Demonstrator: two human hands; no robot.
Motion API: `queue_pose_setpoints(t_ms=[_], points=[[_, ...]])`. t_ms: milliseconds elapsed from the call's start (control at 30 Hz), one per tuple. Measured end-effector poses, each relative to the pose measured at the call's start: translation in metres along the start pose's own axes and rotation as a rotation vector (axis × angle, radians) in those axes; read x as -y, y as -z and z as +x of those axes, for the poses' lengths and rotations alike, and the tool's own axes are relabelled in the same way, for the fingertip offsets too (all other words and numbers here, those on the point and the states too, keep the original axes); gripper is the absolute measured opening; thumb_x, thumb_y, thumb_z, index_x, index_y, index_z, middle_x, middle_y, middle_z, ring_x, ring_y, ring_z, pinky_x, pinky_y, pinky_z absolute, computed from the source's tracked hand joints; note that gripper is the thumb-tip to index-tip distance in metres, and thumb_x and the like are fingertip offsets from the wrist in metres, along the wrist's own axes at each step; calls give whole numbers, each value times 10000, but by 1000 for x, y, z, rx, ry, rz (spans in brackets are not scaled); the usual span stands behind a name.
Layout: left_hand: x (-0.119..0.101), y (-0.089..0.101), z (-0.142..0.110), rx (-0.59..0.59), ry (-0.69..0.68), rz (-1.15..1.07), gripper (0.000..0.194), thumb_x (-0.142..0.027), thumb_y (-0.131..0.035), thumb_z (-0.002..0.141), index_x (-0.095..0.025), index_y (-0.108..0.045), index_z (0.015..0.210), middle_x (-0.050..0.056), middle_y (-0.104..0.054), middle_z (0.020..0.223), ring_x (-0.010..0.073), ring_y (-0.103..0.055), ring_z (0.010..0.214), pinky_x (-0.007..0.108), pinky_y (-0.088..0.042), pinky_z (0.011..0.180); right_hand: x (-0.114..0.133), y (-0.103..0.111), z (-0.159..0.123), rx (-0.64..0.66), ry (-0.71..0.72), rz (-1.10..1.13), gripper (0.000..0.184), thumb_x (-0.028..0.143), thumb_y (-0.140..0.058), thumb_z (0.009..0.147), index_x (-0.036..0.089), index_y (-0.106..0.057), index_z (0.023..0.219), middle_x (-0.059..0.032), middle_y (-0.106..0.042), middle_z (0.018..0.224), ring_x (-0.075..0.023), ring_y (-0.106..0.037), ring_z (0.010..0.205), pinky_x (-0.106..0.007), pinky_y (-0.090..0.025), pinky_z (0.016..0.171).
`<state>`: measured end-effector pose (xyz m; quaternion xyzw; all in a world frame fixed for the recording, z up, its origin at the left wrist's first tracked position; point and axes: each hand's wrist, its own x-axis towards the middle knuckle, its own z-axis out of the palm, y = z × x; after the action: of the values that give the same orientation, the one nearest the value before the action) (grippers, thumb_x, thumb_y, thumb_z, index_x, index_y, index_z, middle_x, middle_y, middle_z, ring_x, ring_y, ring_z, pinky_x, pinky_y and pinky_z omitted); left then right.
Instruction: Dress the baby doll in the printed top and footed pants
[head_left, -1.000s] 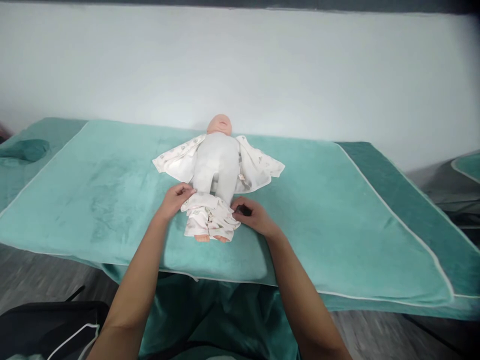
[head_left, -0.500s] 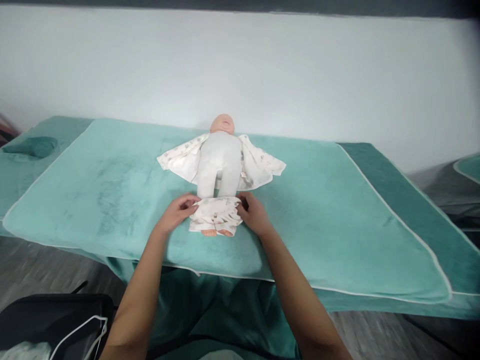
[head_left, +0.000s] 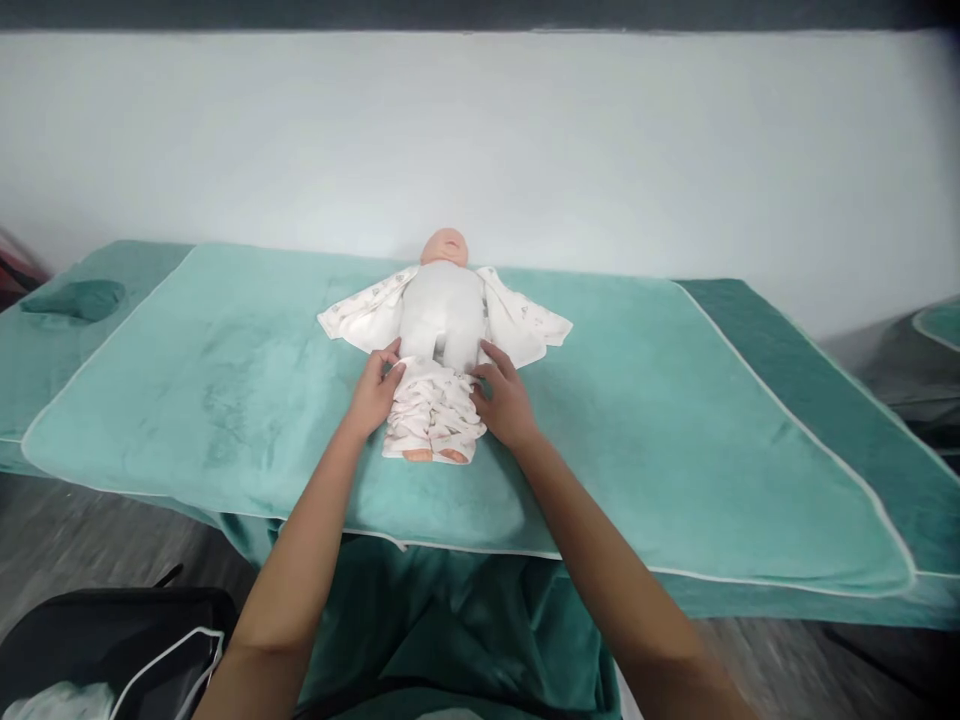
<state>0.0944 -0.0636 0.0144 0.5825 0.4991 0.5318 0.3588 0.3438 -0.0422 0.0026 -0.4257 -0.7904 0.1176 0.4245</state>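
Observation:
A baby doll [head_left: 444, 310] with a white cloth body lies on its back, head toward the wall. Spread out beneath its torso is a white patterned baby jacket [head_left: 525, 325], its sleeves out to both sides. White patterned baby pants [head_left: 433, 405] are bunched around the doll's lower legs, with the feet showing at the near end. My left hand [head_left: 375, 390] grips the left side of the waistband between thumb and fingers. On the right side, my right hand [head_left: 504, 397] holds the waistband, its fingertips partly hidden by cloth and its index finger extended.
A light green cover [head_left: 660, 430] with white piping lies over the darker green bed [head_left: 817, 400], which stands against a white wall [head_left: 480, 140]. At the lower left is a black chair [head_left: 127, 640] with a pale cloth [head_left: 67, 702] on it. A face hole [head_left: 75, 300] shows at the bed's left end.
Both hands have moved up the doll's legs toward its torso, drawing the pants' waistband with them. More of the legs is covered. The camera view has shifted slightly.

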Motion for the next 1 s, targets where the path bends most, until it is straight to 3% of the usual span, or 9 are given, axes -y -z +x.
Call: queue_pose_setpoints(t_ms=[100,200,300,400,600,733,833,900,1000], points=[[-4,0,21,-66,-3,90,102,-333,-533,989,-242,-491,970,104,-699,1290,217,-645,1219,388,-465,1037,-2,2,15,20,-66,46,140,201,-528,856,242,-570,983,-146,-594,1454,-302,-633,1239,-484,-542,986],[-4,1,47,-149,30,219,95,-300,-554,968,-240,-486,941,27,-683,899,196,-655,891,330,-477,836,-7,8,42,23,-169,46,143,254,-519,857,243,-578,987,-94,-748,1117,-260,-699,914,-423,-549,828],[1,-5,75,-190,57,228,113,-317,-560,970,-236,-485,946,-15,-586,780,174,-587,784,303,-433,763,-20,10,75,5,-245,58,114,272,-551,803,247,-568,913,1,-650,719,-210,-604,686,-342,-484,684],[12,-14,91,-184,89,125,151,-359,-558,977,-229,-486,951,-29,-531,774,153,-537,756,283,-414,742,-37,3,99,-4,-348,267,103,267,-543,777,256,-526,879,59,-493,594,-162,-474,570,-287,-402,578],[22,-9,84,-33,185,1,256,-472,-637,919,-225,-584,959,-16,-572,864,145,-523,792,262,-421,746,-53,-3,91,-41,-378,362,102,312,-581,852,227,-586,908,-10,-617,826,-171,-563,728,-294,-477,655],[16,1,81,64,178,-80,241,-423,-698,870,-220,-589,943,60,-601,1381,215,-576,1217,296,-444,993,-53,2,86,-61,-297,317,278,294,-605,868,210,-621,1132,-130,-625,1322,-244,-627,1119,-362,-563,865],[14,-2,81,62,114,-61,211,-407,-663,899,-225,-556,916,72,-485,1566,240,-460,1429,329,-376,1124,-54,4,88,59,-307,288,497,258,-560,889,203,-569,1383,-138,-612,1425,-275,-635,1194,-438,-535,1006],[15,-6,85,47,85,-31,207,-423,-607,936,-231,-531,925,79,-546,1502,225,-524,1348,333,-398,1091,-56,6,93,147,-283,199,545,240,-554,876,193,-578,1419,-130,-694,1309,-296,-678,1098,-468,-537,988],[17,-9,104,-58,80,84,173,-392,-573,936,-231,-509,928,50,-679,1116,186,-610,966,304,-449,881,-59,12,107,190,-208,50,515,194,-541,832,184,-660,1332,-118,-758,1149,-320,-688,1017,-459,-536,930]])
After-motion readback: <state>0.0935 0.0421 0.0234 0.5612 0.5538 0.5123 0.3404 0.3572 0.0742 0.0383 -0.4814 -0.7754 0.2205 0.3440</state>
